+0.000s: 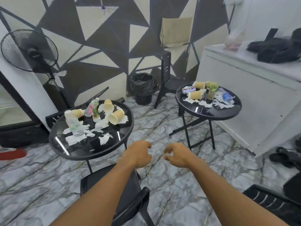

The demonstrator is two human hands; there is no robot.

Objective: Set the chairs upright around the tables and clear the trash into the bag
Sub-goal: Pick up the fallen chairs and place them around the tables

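Two round black glass tables stand on the marble floor. The left table [68,149] carries tipped paper cups [116,117], a crushed plastic bottle [75,126] and torn tissue. The right table [211,114] holds more cups [195,95], a wrapper and tissue. A black chair [128,191] lies under my arms. Another chair [166,75] stands by the wall, and a third [270,203] lies at bottom right. A bin with a black bag [143,86] stands between the tables at the back. My left hand [140,154] and right hand [175,154] hover side by side, fingers curled, holding nothing.
A standing fan [29,49] is at the left beside a glass-door fridge [14,111]. A white chest freezer [254,95] with black bags on top fills the right. Sandals [285,158] lie by its base. A red object [13,154] lies at the left edge.
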